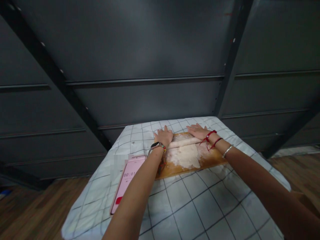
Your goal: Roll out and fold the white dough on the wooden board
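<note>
A rolling pin (183, 142) lies across the dough (186, 156) on a wooden board (175, 170) at frame centre. The left hand (163, 136) and right hand (198, 132) press flat, fingers spread, on its ends. A phone (126, 181) lies lower left on the checked cloth (200, 206).

Left hand (163, 136) and right hand (200, 131) lie on a rolling pin (183, 142), one at each end. Just nearer than the fingers, dough (186, 156) lies on a board (172, 171) on a table (200, 206). A phone (127, 180) lies left of the left fingers. Beyond the fingertips stands a wall (150, 100).
</note>
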Motion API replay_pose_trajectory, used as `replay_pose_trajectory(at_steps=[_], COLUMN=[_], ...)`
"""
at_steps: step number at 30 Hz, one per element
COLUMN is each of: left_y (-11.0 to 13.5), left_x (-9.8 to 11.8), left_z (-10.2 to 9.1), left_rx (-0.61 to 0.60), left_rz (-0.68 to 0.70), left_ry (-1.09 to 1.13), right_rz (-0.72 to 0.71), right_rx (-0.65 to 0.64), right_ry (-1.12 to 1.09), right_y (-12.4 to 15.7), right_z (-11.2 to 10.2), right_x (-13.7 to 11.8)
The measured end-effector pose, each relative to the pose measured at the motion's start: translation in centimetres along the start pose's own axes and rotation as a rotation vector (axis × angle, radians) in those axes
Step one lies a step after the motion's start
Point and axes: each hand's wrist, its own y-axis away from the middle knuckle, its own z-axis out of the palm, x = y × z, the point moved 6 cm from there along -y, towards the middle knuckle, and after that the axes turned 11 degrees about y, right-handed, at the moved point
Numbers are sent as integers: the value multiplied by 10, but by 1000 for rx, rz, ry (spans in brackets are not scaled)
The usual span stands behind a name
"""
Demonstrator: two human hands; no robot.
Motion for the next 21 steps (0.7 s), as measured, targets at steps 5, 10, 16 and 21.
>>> replay_pose_trajectory(at_steps=[5, 10, 16, 21], left_y=[-1, 17, 22, 17], left_x=[1, 13, 19, 16], left_z=[-1, -10, -21, -19], left_rx=[6, -44, 61, 12], left_rz=[-33, 23, 70, 3], left_ry=[33, 54, 29, 26], right_rz=[31, -24, 6, 45], right_rx=[22, 113, 161, 89], right_ry=[0, 44, 51, 37], right_y=[-3, 18, 12, 3], right_z=[2, 5, -1, -5], right_x=[2, -3, -3, -2])
